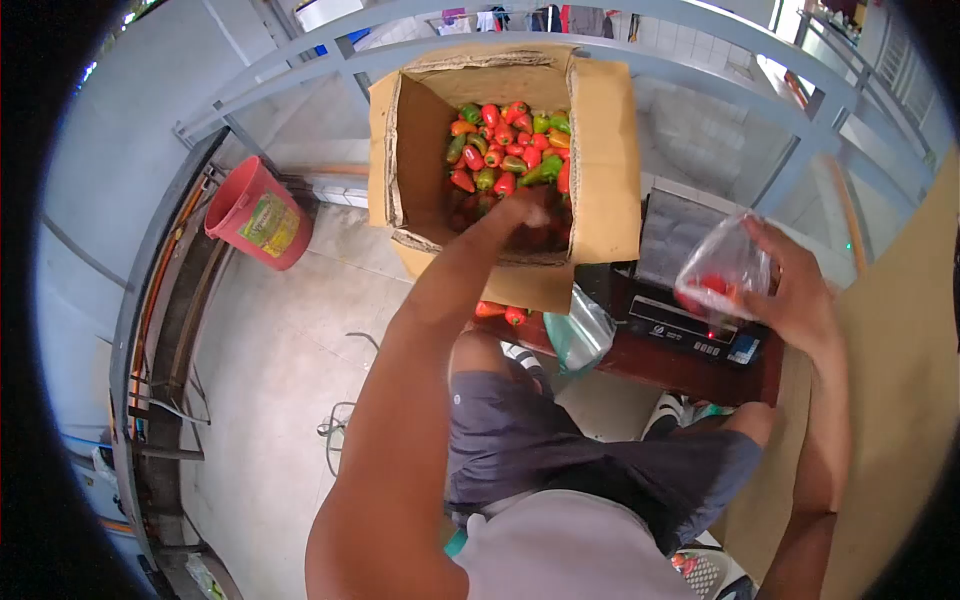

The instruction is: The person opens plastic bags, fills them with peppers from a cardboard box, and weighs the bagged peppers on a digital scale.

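Note:
An open cardboard box (pixel 607 165) holds many red, green and orange peppers (pixel 505 150). Into its near part reaches my left hand (pixel 530 215); its fingers are blurred and in shadow among the peppers. My right hand (pixel 795 285) grips a clear plastic bag (pixel 725 262) with some red peppers inside, over the right side of a black digital scale (pixel 680 325). Two peppers (pixel 500 312) lie below the box's front flap. Beside the scale, another clear and green plastic bag (pixel 580 330) hangs over the table edge.
A red bucket (pixel 258 213) stands on the floor at the left. Grey metal rails (pixel 700 75) run behind the box. A large cardboard sheet (pixel 900 400) is at the right. Below, a white basket (pixel 705 572) sits near the seated person's legs.

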`<state>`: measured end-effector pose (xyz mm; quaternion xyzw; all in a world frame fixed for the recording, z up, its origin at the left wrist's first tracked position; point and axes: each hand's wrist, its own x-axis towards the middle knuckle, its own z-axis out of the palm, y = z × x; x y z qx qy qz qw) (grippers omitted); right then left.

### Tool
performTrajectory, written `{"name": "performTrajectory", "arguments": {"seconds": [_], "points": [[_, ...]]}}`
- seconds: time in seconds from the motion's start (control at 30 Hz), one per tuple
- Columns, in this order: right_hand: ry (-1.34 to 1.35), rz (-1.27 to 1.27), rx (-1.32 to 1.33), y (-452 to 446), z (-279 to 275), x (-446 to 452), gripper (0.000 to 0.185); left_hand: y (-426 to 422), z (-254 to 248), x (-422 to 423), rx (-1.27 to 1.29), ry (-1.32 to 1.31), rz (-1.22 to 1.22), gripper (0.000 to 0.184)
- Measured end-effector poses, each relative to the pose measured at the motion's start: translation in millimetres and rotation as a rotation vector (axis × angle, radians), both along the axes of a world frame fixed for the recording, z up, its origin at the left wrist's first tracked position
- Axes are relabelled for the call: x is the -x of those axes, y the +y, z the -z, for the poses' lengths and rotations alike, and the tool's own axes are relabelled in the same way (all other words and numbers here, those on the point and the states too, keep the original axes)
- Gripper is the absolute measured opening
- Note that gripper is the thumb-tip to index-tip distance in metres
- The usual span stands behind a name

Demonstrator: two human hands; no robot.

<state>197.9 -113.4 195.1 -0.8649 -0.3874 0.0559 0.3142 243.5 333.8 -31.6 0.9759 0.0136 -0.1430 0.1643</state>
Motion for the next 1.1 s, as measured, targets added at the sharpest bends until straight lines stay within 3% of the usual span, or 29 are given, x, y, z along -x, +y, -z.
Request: {"name": "performTrajectory", "arguments": {"seconds": [0.07, 0.13, 0.23, 0.3, 0.37, 0.47, 0.57, 0.73, 0.77, 0.8, 0.93, 1.1], "points": [[-0.009, -0.011, -0.163, -1, 19, -31, 0.079, 0, 73, -40, 0.027, 0.056, 0.055, 0.053], [0.043, 0.065, -0.209, 2, 34, -45, 0.081, -35, 4, 5, -0.082, -0.001, -0.037, 0.053], [0.09, 0.153, -0.252, -1, 52, -53, 0.083, -24, -29, 22, -0.178, 0.026, -0.071, 0.048], [0.065, 0.158, -0.259, -4, 55, -53, 0.084, 2, -25, 24, 0.139, 0.071, -0.179, 0.046], [-0.006, 0.128, -0.263, -8, 52, -46, 0.083, 33, -15, 35, 0.805, 0.108, -0.4, 0.052], [0.234, 0.053, -0.448, -15, 57, -38, 0.082, 27, -70, 76, 1.131, 0.078, -0.579, 0.072], [0.473, 0.081, -0.46, -16, 44, -12, 0.082, 30, -97, 101, 1.334, 0.087, -0.596, 0.081], [0.472, -0.062, -0.4, -22, 49, 2, 0.086, 16, -123, 126, 1.631, -0.081, -0.594, 0.062], [0.433, -0.09, -0.381, -24, 50, 5, 0.088, 14, -127, 129, 1.638, -0.142, -0.554, 0.06], [0.566, -0.036, -0.367, -20, 42, 12, 0.087, 14, -128, 130, 1.65, -0.185, -0.506, 0.057], [0.455, -0.081, -0.288, -17, 44, 2, 0.083, -18, -145, 126, 1.689, -0.336, -0.377, 0.043], [0.36, -0.113, -0.177, -5, 25, -15, 0.08, 9, -115, 95, 1.301, -0.27, -0.695, 0.049]]}}
